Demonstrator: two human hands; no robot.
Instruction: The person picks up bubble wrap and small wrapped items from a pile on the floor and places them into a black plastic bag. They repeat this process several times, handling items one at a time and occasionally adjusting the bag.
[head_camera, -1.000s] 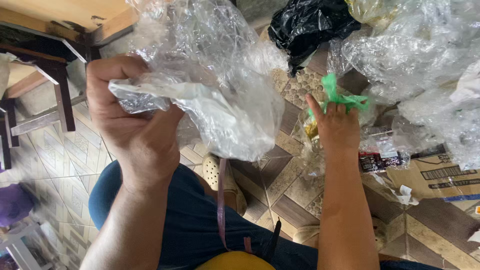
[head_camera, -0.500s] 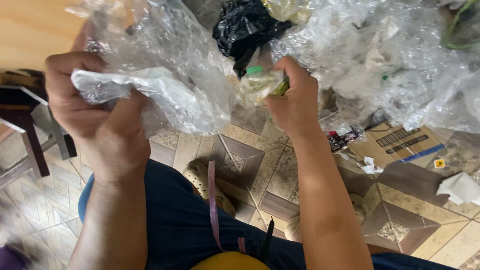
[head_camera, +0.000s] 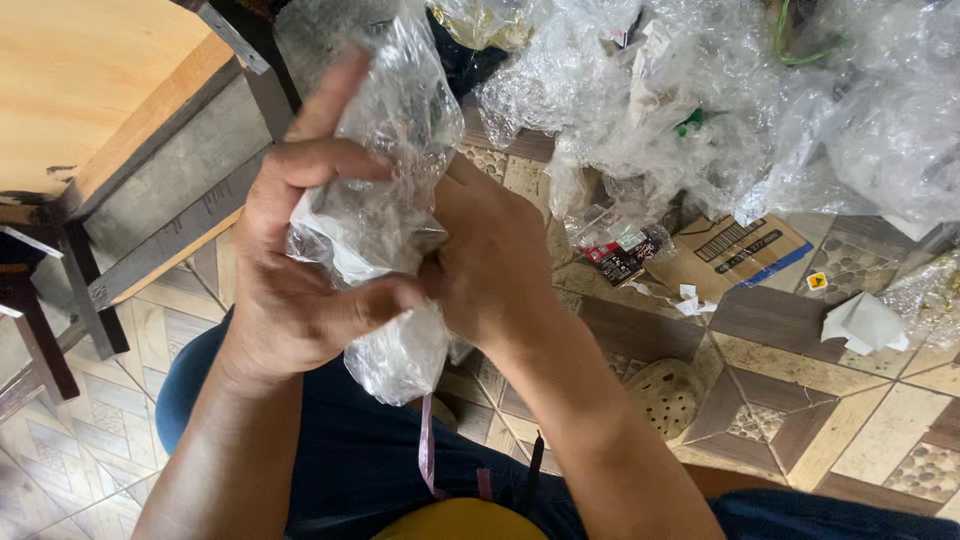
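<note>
Left hand (head_camera: 300, 260) and right hand (head_camera: 495, 265) meet, fingers seemingly curled.

Plastic heap (head_camera: 720, 110) crowds ahead, wooden table (head_camera: 90, 90) left; tiled floor (head_camera: 880, 420) right lies open

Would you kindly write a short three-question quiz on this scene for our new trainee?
1. True or false: both hands grip the clear plastic bundle.
2. What lies on the tiled floor right of the flattened cardboard box? A) crumpled white paper B) a spoon C) a red cup
3. Which hand has its thumb across the bundle's front?

Key: 1. True: left hand, right hand. 2. A, the white paper. 3. Left.
</note>
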